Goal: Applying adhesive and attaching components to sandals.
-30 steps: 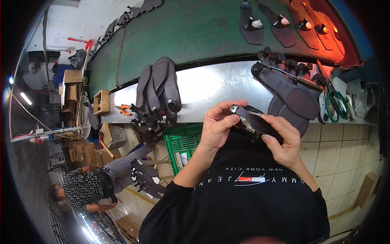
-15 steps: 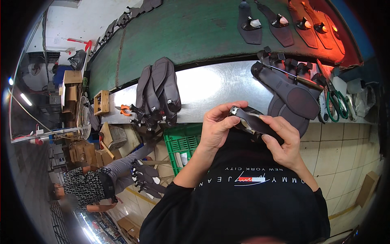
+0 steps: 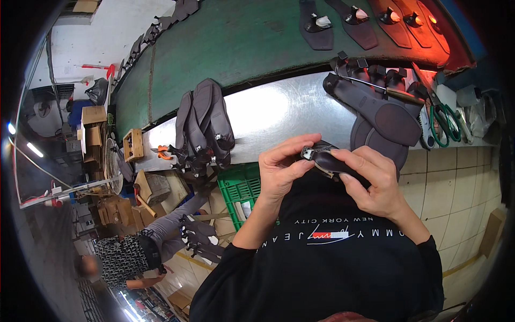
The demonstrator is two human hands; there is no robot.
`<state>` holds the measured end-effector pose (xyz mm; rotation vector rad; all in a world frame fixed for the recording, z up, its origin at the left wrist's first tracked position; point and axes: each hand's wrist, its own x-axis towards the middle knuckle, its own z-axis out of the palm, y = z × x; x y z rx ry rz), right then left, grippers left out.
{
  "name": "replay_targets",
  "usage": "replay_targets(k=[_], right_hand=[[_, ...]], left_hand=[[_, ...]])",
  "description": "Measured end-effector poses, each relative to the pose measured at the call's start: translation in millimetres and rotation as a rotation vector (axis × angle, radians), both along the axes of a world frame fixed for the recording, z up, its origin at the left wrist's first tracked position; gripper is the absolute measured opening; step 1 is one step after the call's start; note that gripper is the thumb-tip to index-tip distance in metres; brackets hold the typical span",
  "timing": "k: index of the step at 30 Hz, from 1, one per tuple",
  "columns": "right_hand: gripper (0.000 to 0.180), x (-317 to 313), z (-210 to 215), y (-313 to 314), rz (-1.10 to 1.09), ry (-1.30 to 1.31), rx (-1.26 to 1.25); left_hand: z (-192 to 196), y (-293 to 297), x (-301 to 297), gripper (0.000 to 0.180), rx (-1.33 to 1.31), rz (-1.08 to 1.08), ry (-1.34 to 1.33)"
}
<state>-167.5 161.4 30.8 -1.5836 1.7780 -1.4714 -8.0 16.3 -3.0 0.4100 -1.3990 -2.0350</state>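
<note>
In front of my chest, both hands hold a dark shoe sole with a shiny black heel (image 3: 326,162). My left hand (image 3: 279,169) has its fingers and thumb closed about the end with a small pale, metallic-looking piece. On the other end, my right hand (image 3: 378,182) pinches with thumb and fingers. The fingers hide part of the sole. Beyond my hands is the metal bench (image 3: 268,110). Several dark soles with heels (image 3: 206,115) lie on its left part, and a stack of dark soles (image 3: 370,110) lies on the right.
A tool with a wooden handle (image 3: 406,96) rests across the right stack, near green-handled scissors (image 3: 446,126). Orange-handled pliers (image 3: 162,152) and a wooden box (image 3: 133,145) are at left. Behind runs a green belt (image 3: 236,43) carrying soles. A green crate (image 3: 236,188) and another person (image 3: 126,257) are lower left.
The held sole has been turned, so more of its rounded, shiny black side now shows. My right fingers have shifted along it. The whole view has tilted slightly.
</note>
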Motion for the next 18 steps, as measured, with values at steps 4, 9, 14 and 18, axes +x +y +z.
replay_targets(k=[4, 9, 14, 18], right_hand=[[0.041, -1, 5, -1, -0.009, 0.069, -0.034], [0.042, -3, 11, 1, 0.019, 0.156, -0.015], [0.041, -2, 13, 2, 0.03, 0.207, 0.01], [0.042, -2, 14, 2, 0.026, 0.21, 0.001]], left_hand=[[3, -4, 3, 0.035, -0.076, -0.081, 0.005], [0, -11, 9, 0.04, -0.19, -0.135, 0.013], [4, -11, 7, 0.042, -0.218, -0.169, 0.018], [6, -10, 10, 0.041, -0.253, -0.169, -0.011]])
